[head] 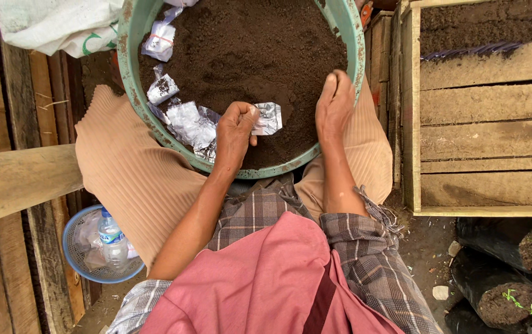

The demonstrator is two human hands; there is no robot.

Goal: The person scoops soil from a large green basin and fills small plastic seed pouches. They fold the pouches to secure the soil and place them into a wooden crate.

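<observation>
The left hand (236, 127) pinches a small crinkly clear bag (268, 119) over dark soil (247, 49). The right hand (334, 105) lies flat and spread on the soil. Both are in a green tub (355, 43) on the person's lap, with wooden planks (488, 124) and dirt ground around.

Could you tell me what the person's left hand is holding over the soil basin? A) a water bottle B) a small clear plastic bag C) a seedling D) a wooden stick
B: the left hand pinches a small clear plastic bag above the soil in the basin, while the right hand rests flat on the soil.
</observation>
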